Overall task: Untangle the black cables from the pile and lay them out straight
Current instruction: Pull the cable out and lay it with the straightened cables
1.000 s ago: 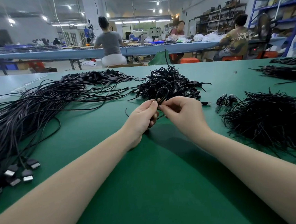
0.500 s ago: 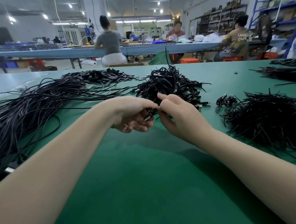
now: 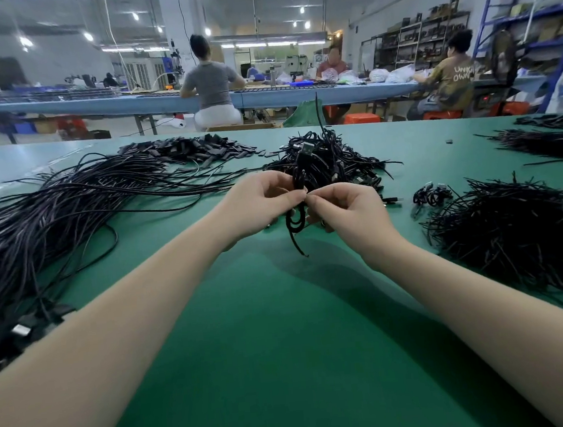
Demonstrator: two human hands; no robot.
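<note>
Far left on the green tabletop (image 3: 284,333) there's a big sweep of straightened cables (image 3: 50,221), plug ends cut off by the frame edge; behind it sits a flat heap of small black pieces (image 3: 191,148), too blurry to identify; dead centre is the tangled pile (image 3: 330,160), partly blocked by both hands; left hand (image 3: 258,205) and right hand (image 3: 345,207) meet fingertip to fingertip, fingers pinched on one looped cable (image 3: 296,218) dangling just above the tabletop; right side has a bristly heap of short black strands (image 3: 522,224).
</note>
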